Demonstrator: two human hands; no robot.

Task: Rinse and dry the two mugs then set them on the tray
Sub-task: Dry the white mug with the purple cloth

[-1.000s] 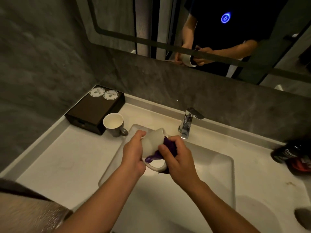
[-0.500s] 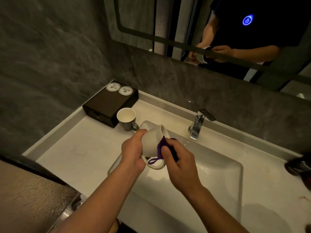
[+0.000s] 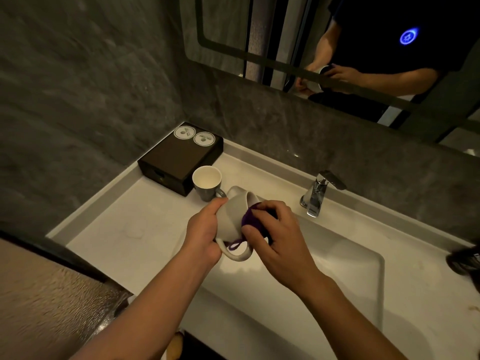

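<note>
My left hand [image 3: 204, 233] holds a white mug [image 3: 232, 216] tipped on its side above the sink's left edge, handle pointing down toward me. My right hand [image 3: 276, 237] presses a purple cloth [image 3: 250, 220] into the mug's mouth; a loop of the cloth hangs by the handle. A second mug [image 3: 206, 181], grey outside and white inside, stands upright on the counter just behind the held one. Beside it lies a dark brown tray or box [image 3: 179, 157] with two round white lids on top.
The white rectangular sink [image 3: 337, 268] fills the counter's middle, with a chrome faucet [image 3: 318, 193] at its back, no water visible. A dark bottle [image 3: 465, 261] lies at the right edge. A mirror above reflects the person. Grey stone walls close the left and back.
The view has swung left and closer. My hands kept the mug and cloth, and the right hand's fingers shifted over the cloth at the mug's mouth.
</note>
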